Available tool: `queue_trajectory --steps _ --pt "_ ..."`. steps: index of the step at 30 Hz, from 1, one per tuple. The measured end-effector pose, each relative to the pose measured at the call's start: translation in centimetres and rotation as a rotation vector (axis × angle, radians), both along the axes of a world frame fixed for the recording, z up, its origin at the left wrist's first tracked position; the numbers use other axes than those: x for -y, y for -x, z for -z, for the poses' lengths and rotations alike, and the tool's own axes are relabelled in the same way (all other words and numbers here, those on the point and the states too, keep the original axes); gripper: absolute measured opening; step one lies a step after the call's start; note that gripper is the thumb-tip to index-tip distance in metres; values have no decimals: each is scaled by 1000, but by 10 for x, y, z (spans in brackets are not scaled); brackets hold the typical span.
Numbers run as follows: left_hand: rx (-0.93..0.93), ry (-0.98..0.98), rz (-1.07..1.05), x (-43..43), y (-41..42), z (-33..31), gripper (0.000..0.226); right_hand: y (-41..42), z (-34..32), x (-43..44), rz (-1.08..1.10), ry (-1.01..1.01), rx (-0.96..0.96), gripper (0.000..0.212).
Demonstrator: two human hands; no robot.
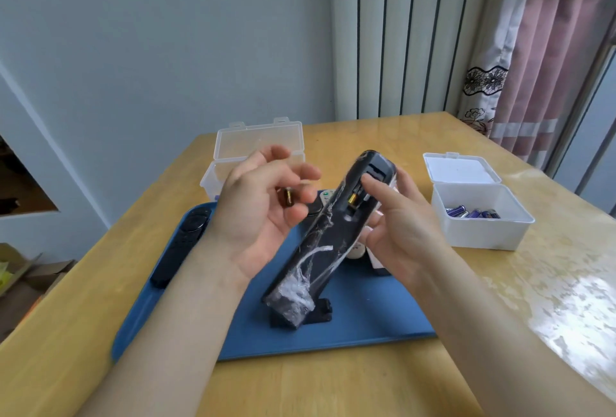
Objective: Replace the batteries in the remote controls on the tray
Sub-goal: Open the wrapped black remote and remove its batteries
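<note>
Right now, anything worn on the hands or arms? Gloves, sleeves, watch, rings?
Nothing visible. The left hand and right hand are bare, with no gloves, and no rings that I can see. Both forearms are uncovered down to the frame edge: no sleeves, watch or bands, no markings.

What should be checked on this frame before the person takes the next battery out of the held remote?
1. Remote secured: ok. The right hand holds the plastic-wrapped black remote tilted above the blue tray.
2. Battery compartment open: ok. A gold-ended battery shows inside, with the right thumb beside it.
3. Left hand free: not ok. The left hand has a brown battery in its grip.
4. Place for used batteries: cannot tell. The clear box stands open behind the tray; its contents are hidden.
5. Fresh supply: ok. The white box is open and holds purple batteries.
6. Cover accounted for: cannot tell. A black piece lies under the remote.
</note>
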State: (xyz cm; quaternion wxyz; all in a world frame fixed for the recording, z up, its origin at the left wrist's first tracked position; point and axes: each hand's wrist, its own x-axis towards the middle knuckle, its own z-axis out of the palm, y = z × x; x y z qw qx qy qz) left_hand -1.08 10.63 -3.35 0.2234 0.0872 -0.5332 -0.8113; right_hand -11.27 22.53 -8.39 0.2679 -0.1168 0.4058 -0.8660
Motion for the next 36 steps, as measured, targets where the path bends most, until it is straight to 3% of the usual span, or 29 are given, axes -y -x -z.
queue_trajectory --steps 2,3,6,7,9,11,15,19,24,26,31,36 --pt "28 -1 227 5 -12 -3 21 4 -3 -3 83 55 48 27" --pt "32 106 360 7 -17 -5 16 8 -4 -4 125 93 95 23" --pt "164 734 698 -1 -27 -2 24 15 -6 -9 206 262 276 19" --pt "277 872 727 -7 -25 4 35 15 -6 -9 216 303 319 17" --pt "441 989 584 -20 -15 20 48 12 -6 -7 203 328 353 9" --pt "446 947 321 -30 -4 32 43 5 -4 -3 151 315 331 14" --pt "342 586 -85 -18 10 42 38 -8 -5 1 80 116 126 33" --pt "137 348 -280 -9 8 35 36 -22 -6 2 -195 -163 -130 36" --pt "97 572 -282 -5 5 39 44 -30 -9 0 -275 -296 -315 27" --pt "90 698 -309 -6 5 42 45 -29 -13 -2 -301 -299 -270 17" --pt "28 945 -329 -9 5 45 34 -22 -16 -5 -333 -294 -103 20" --pt "-11 971 -328 -8 7 47 29 -18 -13 -5 -349 -266 -113 22"
